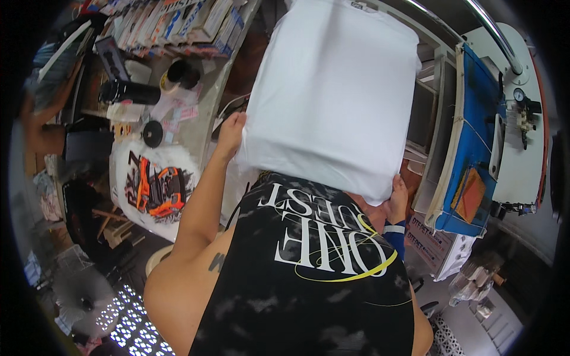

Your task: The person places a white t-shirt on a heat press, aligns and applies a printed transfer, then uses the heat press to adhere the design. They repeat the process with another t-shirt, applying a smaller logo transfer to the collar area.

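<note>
A plain white T-shirt (332, 89) is stretched smooth over a flat, board-like shape in front of me, its collar at the far end and its near edge against my waist. My left hand (231, 135) grips the cloth at the left edge, fingers closed on it. At the near right corner, my right hand (396, 199) pinches the shirt's edge with the thumb on top. What lies beneath the shirt is hidden by the cloth.
On the left, a table (205, 121) bears a black bottle (127, 92), a printed white shirt (155, 184) and a row of upright flat boxes or frames (172, 24). To the right stand a blue screen frame (460, 142) and a white machine with a pressure gauge (519, 95).
</note>
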Demonstrator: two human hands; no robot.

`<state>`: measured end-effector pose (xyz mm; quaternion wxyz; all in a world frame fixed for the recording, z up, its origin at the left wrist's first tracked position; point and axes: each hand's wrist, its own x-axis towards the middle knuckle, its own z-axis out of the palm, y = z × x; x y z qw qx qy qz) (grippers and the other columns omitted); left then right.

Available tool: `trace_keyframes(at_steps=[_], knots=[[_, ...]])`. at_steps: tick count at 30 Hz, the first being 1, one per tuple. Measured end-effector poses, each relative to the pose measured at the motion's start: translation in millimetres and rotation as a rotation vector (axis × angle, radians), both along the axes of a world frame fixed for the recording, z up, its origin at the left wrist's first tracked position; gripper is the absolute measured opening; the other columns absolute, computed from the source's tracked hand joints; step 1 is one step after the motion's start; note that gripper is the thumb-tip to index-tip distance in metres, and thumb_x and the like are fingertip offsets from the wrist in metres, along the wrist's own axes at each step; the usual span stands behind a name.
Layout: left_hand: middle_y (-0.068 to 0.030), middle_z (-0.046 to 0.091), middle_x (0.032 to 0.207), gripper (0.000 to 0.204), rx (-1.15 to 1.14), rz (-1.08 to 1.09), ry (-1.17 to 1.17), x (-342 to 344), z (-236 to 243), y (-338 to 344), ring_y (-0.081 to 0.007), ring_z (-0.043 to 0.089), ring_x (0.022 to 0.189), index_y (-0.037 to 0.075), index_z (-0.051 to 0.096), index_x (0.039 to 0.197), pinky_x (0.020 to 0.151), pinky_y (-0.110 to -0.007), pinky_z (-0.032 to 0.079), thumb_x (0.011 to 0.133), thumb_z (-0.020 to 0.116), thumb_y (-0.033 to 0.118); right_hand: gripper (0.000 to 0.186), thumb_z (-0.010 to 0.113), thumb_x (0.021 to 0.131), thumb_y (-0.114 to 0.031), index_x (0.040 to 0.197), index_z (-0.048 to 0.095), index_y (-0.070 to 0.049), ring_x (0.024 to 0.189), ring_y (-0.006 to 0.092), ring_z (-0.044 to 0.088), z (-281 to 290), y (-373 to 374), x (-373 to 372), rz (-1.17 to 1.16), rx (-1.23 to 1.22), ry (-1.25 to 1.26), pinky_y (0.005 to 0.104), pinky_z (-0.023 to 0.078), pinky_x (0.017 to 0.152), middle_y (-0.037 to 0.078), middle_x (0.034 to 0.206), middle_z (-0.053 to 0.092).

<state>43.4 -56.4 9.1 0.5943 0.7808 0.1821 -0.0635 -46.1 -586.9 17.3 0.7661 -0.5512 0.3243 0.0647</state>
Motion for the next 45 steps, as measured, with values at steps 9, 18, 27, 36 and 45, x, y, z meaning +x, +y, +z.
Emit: trace_keyframes(at_steps=[9,18,27,36,45], knots=[[-0.0219,0.07,0.091,0.02,0.184,-0.136,-0.075,9.9,-11.2,-10.7,-0.0328,0.069,0.085,0.0,0.067,0.094,0.079,-0.042,0.052,0.095,0.057,0.017,0.039,0.053,0.105,-0.032,0.105,0.071,0.003,0.087,0.0184,0.066,-11.1,14.2,8.1,0.156,-0.478,0.107,0.0337,0.052,0.078,0.009,0.095,0.072],[-0.0158,0.071,0.095,0.016,0.797,0.287,-0.516,190.7,160.3,119.5,-0.0372,0.068,0.092,0.008,0.069,0.094,0.079,-0.048,0.053,0.092,0.061,0.021,0.016,0.071,0.092,-0.015,0.094,0.069,0.0,0.075,0.0199,0.064,198.9,-6.9,43.6,0.12,-1.522,-0.648,0.033,0.051,0.069,0.012,0.081,0.068],[-0.0145,0.066,0.129,0.054,1.115,-0.296,-0.389,336.2,198.7,146.7,-0.0422,0.058,0.122,0.033,0.05,0.143,0.102,-0.06,0.043,0.093,0.065,0.048,0.045,0.053,0.103,-0.032,0.129,0.06,0.004,0.127,0.039,0.053,426.4,-243.1,110.5,-0.36,-2.187,-0.117,0.0461,0.038,0.111,0.024,0.132,0.06],[-0.0212,0.068,0.116,0.043,1.196,-0.262,-0.321,391.9,172.8,228.5,-0.0361,0.065,0.108,0.001,0.064,0.119,0.092,-0.041,0.05,0.084,0.077,0.022,0.051,0.036,0.103,-0.039,0.116,0.067,-0.001,0.102,0.0471,0.063,421.4,-254.6,137.9,0.209,-2.261,0.044,0.054,0.049,0.089,0.027,0.109,0.067],[0.006,0.062,0.078,0.034,0.27,-0.536,-0.482,234.3,243.9,60.8,-0.0041,0.051,0.065,0.004,0.075,0.112,0.058,-0.023,0.04,0.095,0.069,0.033,0.041,0.064,0.094,-0.024,0.128,0.062,-0.002,0.093,0.0265,0.069,429.3,-307.3,130.8,0.062,-1.907,-0.011,0.0406,0.055,0.085,0.016,0.104,0.07]])
